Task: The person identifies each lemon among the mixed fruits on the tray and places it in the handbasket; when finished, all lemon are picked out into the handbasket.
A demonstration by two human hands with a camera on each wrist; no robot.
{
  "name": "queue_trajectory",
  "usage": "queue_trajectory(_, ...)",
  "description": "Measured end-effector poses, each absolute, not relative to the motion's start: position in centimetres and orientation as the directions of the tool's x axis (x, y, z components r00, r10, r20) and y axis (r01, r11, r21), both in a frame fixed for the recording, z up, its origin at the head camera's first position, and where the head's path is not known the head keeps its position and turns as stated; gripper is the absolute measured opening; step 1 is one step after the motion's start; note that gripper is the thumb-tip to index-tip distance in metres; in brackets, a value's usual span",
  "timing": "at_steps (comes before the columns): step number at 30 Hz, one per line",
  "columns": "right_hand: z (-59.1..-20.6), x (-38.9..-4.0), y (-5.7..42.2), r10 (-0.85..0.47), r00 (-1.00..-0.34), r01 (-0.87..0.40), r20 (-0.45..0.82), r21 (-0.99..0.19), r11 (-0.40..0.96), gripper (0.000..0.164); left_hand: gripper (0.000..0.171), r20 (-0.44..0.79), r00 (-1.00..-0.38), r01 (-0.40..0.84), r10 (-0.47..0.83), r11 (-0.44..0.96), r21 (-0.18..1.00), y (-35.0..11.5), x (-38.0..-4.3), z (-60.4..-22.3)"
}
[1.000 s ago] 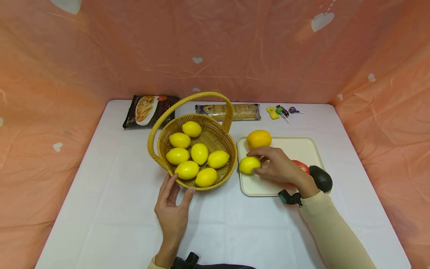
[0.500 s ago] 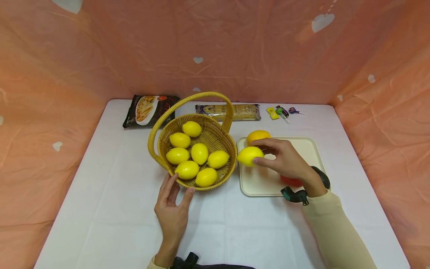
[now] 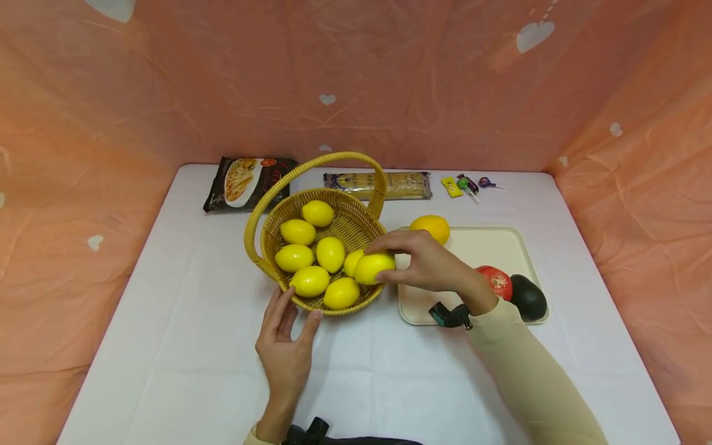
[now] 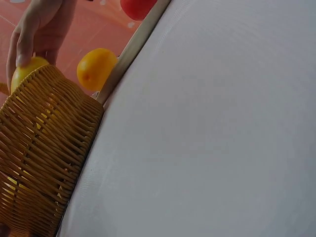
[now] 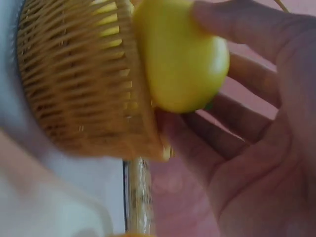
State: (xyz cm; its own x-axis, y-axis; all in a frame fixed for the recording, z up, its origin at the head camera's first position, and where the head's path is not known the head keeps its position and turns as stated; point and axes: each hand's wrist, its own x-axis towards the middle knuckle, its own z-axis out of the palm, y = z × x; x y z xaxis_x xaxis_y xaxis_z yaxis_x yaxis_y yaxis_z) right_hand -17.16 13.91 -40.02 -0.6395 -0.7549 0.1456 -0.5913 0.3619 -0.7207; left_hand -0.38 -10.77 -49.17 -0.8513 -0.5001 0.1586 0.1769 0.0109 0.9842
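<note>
My right hand [image 3: 425, 262] pinches a lemon [image 3: 375, 269] between thumb and fingers over the right rim of the yellow wicker basket [image 3: 356, 225]. In the right wrist view the held lemon [image 5: 182, 59] shows large beside the basket wall [image 5: 79, 84]. Several lemons [image 3: 297, 232] lie inside the basket, one partly hidden behind the held one. At the basket's near left rim rests my left hand [image 3: 286, 346], fingers and thumb spread and fairly straight, fingertips touching the rim. In the left wrist view my right hand's lemon [image 4: 29, 71] appears at the basket's top edge.
A cream tray [image 3: 489, 238] stands right of the basket, with an orange-yellow fruit [image 3: 431, 230], a red fruit [image 3: 496, 282] and a dark green avocado [image 3: 528, 298]. Behind are a black food packet [image 3: 245, 184], a long pasta packet [image 3: 408, 185] and small candies [image 3: 466, 183]. The basket's tall handle [image 3: 311, 164] arches overhead.
My right hand has lifted the lemon off the tray and carried it left to the basket's right rim. My left hand and the basket have stayed put.
</note>
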Motion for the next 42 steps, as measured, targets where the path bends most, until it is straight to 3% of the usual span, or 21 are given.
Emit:
queue_trajectory(6, -40.1, -17.1, 11.8, -0.794, -0.604, -0.634, 0.073, -0.647, 0.423, 0.04, 0.062, 0.16, -0.853, 0.175, -0.496, 0.017, 0.984, -10.8, -0.3, -49.2)
queue_trajectory(13, -40.4, -16.5, 10.4, -0.834, -0.551, -0.617, -0.024, -0.661, 0.427, 0.04, 0.064, 0.173, -0.853, 0.18, -0.493, 0.034, 0.983, -10.9, -0.2, -49.2)
queue_trajectory(20, -40.8, -16.2, 9.7, -0.857, -0.513, -0.655, 0.037, -0.662, 0.364, 0.041, 0.063, 0.18, -0.856, 0.192, -0.485, 0.025, 0.981, -10.9, -0.3, -49.3)
queue_trajectory(25, -40.2, -16.0, 11.1, -0.802, -0.586, -0.625, 0.11, -0.692, 0.361, 0.039, 0.063, 0.166, -0.872, 0.169, -0.46, 0.033, 0.985, -11.4, -0.2, -49.0)
queue_trajectory(30, -39.1, -16.1, 14.3, -0.694, -0.69, -0.602, 0.208, -0.696, 0.39, 0.034, 0.051, 0.199, -0.874, 0.217, -0.443, 0.009, 0.976, -12.9, 0.2, -48.1)
queue_trajectory(33, -38.3, -16.4, 16.4, -0.608, -0.745, -0.602, 0.276, -0.673, 0.431, 0.031, 0.039, 0.3, -0.834, 0.32, -0.463, 0.036, 0.947, -14.8, -0.1, -46.8)
queue_trajectory(36, -37.4, -16.9, 18.6, -0.52, -0.781, -0.603, 0.347, -0.637, 0.48, 0.033, 0.031, 0.444, -0.756, 0.433, -0.481, 0.141, 0.89, -17.5, -1.1, -44.7)
queue_trajectory(42, -34.3, -17.9, 21.5, -0.398, -0.745, -0.659, 0.535, -0.5, 0.561, 0.041, 0.027, 0.704, -0.54, 0.52, -0.461, 0.475, 0.71, -23.0, -4.4, -36.6)
